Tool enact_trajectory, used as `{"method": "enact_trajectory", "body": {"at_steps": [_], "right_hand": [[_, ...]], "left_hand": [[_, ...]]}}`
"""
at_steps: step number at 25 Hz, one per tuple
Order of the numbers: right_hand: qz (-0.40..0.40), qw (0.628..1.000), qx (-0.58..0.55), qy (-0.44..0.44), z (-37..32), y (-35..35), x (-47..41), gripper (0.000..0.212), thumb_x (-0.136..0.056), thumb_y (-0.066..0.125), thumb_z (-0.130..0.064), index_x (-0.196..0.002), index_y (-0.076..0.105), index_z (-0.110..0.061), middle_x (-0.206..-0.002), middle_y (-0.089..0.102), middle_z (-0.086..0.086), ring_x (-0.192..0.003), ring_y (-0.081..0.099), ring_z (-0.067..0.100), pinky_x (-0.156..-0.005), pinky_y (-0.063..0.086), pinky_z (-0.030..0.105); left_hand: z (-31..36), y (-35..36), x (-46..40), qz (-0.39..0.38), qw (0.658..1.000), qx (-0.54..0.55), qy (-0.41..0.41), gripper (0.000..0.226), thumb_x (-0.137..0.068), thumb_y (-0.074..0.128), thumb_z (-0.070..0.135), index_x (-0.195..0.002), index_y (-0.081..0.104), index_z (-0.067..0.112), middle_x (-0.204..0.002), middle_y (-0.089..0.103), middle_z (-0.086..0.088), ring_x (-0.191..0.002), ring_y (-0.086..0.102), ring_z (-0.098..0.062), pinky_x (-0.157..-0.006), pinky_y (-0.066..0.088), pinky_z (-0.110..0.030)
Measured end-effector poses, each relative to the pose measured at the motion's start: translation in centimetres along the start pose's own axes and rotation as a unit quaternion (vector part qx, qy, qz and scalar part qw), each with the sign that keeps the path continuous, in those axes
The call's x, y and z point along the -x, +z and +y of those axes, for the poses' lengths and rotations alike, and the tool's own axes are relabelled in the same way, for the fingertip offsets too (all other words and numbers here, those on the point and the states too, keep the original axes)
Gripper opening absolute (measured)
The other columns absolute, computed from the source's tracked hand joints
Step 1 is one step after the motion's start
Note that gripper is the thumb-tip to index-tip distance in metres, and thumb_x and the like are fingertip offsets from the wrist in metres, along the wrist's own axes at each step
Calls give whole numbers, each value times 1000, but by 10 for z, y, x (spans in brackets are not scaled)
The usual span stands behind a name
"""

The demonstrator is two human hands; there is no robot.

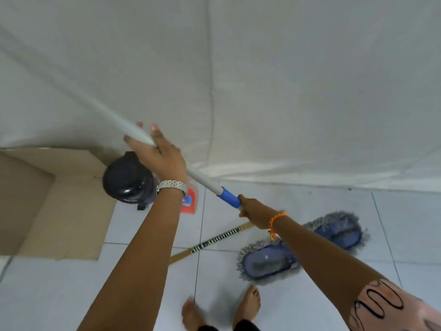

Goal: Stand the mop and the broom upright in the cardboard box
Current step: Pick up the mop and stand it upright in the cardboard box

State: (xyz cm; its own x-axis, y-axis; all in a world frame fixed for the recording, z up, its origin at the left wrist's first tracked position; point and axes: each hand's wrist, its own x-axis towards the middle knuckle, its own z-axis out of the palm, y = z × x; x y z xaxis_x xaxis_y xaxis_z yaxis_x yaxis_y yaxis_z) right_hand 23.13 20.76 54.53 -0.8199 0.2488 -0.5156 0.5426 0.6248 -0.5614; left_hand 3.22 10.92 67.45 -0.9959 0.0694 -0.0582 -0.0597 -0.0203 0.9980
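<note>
The mop has a long white pole (105, 111) with a blue collar (229, 197) and a flat blue-grey fringed head (269, 261) low over the tiled floor at the right. My left hand (157, 151) grips the white pole higher up, a watch on its wrist. My right hand (253, 211) grips the pole just below the blue collar. The pole slants up to the upper left. The broom's striped wooden handle (214, 240) lies on the floor under my arms; its bristles are hidden. The cardboard box (71, 211) stands open at the left.
A dark round vacuum-like canister (128, 180) stands beside the box. A red dustpan (188, 201) lies behind my left wrist. A white sheet (286, 91) covers the wall. My bare feet (248, 306) stand on the white tiles.
</note>
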Motion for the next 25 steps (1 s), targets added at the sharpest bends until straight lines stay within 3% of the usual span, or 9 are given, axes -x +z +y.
{"method": "enact_trajectory", "body": {"at_steps": [2, 4, 7, 12, 15, 17, 18, 21, 25], "right_hand": [[27, 999, -22, -27, -35, -7, 5, 21, -94, 53, -10, -112, 43, -13, -87, 57, 7, -69, 49, 19, -69, 40, 36], [47, 996, -53, -45, -73, -10, 5, 17, -93, 52, -8, -105, 43, -16, -82, 52, 5, -66, 43, 18, -69, 40, 34], [72, 990, -97, -76, -127, 2, -4, 18, -92, 49, -3, -107, 46, -10, -87, 50, 8, -74, 41, 17, -74, 42, 31], [100, 976, -153, -120, -246, 44, -29, 33, -93, 48, 2, -125, 46, -6, -93, 51, 5, -82, 43, 18, -80, 45, 32], [130, 969, -179, -113, -316, 79, -43, 37, -92, 53, 3, -129, 46, -1, -87, 53, -7, -77, 48, 8, -75, 42, 18], [133, 965, -196, -113, -362, 103, -55, 35, -91, 56, 1, -125, 49, 1, -92, 57, 1, -82, 50, 12, -73, 42, 11], [132, 962, -208, -115, -381, 113, -61, 32, -91, 58, 1, -122, 51, 1, -96, 58, 9, -87, 52, 17, -76, 46, 13], [131, 955, -237, -117, -439, 134, -79, 29, -87, 63, 1, -115, 55, 0, -100, 61, 9, -96, 59, 25, -96, 53, 40], [103, 958, -235, -124, -498, 151, -114, 29, -85, 64, 1, -113, 58, -4, -105, 65, 15, -106, 62, 36, -101, 50, 49]], "left_hand": [[53, -10, -4, 5, 998, 13, 54, 36, -98, 55, 51, -125, 46, 29, -100, 62, -11, -73, 57, -23, -69, 61, -56], [110, -22, -4, -16, 990, 45, 132, 10, -95, 55, 44, -101, 48, 39, -83, 59, -2, -54, 54, -22, -51, 56, -42], [160, -45, -7, -78, 971, 32, 222, 16, -95, 54, 33, -88, 42, 42, -63, 55, 11, -38, 49, -21, -38, 45, -31], [208, -125, -45, -155, 949, -10, 274, 19, -95, 57, 27, -86, 42, 34, -55, 50, 11, -36, 48, -12, -39, 41, -26], [219, -182, -71, -213, 927, -28, 307, 21, -95, 58, 26, -87, 41, 37, -53, 53, 16, -34, 45, -7, -36, 41, -24], [225, -222, -93, -240, 916, -42, 319, 22, -96, 59, 28, -89, 41, 39, -55, 56, 18, -34, 45, -6, -36, 43, -26], [229, -238, -102, -248, 911, -51, 325, 22, -95, 59, 30, -89, 40, 40, -56, 57, 18, -35, 46, -6, -36, 44, -28], [239, -279, -137, -254, 901, -77, 343, 21, -95, 58, 34, -89, 39, 40, -56, 57, 19, -37, 45, -5, -37, 45, -31], [241, -322, -184, -235, 894, -116, 365, 17, -98, 57, 31, -98, 40, 26, -56, 55, 17, -38, 43, -7, -35, 47, -43]]}}
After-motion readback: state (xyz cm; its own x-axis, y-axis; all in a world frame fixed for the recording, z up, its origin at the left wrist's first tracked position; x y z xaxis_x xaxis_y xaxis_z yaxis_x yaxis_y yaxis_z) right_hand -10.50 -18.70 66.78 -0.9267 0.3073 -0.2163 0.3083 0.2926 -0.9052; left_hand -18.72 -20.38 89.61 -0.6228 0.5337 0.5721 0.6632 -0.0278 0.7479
